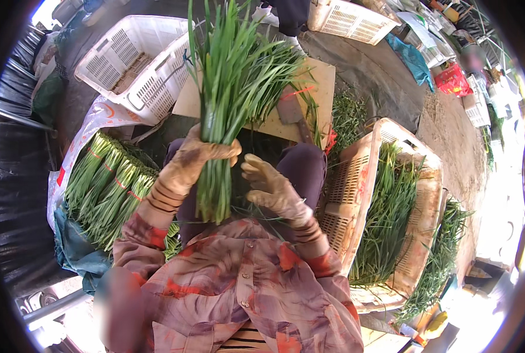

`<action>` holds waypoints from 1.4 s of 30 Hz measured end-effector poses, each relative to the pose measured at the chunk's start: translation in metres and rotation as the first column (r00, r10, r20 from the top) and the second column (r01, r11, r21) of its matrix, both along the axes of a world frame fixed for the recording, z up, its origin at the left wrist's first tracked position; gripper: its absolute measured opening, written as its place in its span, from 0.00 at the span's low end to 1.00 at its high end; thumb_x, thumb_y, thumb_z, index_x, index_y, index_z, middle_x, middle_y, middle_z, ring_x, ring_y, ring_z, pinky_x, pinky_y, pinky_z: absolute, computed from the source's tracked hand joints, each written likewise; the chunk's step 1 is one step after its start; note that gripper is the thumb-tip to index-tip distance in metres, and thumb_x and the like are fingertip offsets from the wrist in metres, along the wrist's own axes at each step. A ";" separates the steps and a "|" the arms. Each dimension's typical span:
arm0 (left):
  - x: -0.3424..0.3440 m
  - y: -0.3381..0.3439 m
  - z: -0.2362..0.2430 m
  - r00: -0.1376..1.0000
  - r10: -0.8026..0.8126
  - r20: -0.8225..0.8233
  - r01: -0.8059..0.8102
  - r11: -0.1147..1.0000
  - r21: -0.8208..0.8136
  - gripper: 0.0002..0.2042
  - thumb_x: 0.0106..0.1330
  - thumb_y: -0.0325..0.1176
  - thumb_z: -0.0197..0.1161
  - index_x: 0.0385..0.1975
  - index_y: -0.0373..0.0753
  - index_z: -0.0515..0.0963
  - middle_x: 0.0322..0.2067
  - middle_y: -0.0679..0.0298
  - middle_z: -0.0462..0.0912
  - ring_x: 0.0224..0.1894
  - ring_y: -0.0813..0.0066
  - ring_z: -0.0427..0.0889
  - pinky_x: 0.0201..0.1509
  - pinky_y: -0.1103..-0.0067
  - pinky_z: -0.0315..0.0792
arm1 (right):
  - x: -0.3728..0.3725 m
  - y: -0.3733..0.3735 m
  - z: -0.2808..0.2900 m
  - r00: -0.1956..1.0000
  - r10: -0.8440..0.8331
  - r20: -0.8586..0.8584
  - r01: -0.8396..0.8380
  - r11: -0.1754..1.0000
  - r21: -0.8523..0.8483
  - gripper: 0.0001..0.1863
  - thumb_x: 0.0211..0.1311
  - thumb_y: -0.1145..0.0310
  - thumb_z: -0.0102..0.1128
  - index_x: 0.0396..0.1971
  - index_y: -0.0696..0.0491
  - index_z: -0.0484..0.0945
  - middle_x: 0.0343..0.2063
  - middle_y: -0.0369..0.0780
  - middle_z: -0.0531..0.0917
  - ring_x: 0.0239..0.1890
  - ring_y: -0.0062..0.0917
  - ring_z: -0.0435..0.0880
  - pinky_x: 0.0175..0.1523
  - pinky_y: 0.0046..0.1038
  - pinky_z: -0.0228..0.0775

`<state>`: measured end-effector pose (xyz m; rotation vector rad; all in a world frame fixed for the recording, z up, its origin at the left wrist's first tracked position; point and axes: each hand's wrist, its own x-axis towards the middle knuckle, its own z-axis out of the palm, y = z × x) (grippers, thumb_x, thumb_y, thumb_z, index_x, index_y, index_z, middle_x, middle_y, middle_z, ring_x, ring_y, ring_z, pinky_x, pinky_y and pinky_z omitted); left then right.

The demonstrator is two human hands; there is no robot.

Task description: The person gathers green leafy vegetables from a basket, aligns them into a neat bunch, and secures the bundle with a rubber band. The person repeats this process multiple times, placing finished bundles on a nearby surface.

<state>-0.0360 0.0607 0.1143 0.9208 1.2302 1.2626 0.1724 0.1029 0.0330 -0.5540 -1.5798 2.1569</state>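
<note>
My left hand, in a dirty cloth glove, grips a thick bunch of long green chives around its lower stems and holds it upright over my lap. Just right of the stems my right hand, gloved too, hangs with its fingers apart and holds nothing. Behind the bunch a wooden board carries loose chives and a cleaver.
Tied chive bundles lie on a white sack at my left. A crate full of loose chives stands at my right. An empty white crate sits at the back left, another at the back. Dirt ground lies on the far right.
</note>
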 end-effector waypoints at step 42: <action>0.054 -0.056 -0.119 0.971 0.182 -0.158 -0.196 0.977 -0.082 0.26 0.53 0.30 0.70 0.53 0.38 0.69 0.41 0.63 0.81 0.41 0.71 0.81 0.43 0.79 0.76 | -0.039 -0.024 -0.029 0.969 -0.207 -0.135 0.163 0.947 -0.278 0.28 0.54 0.73 0.68 0.54 0.58 0.66 0.41 0.35 0.78 0.42 0.19 0.77 0.48 0.22 0.72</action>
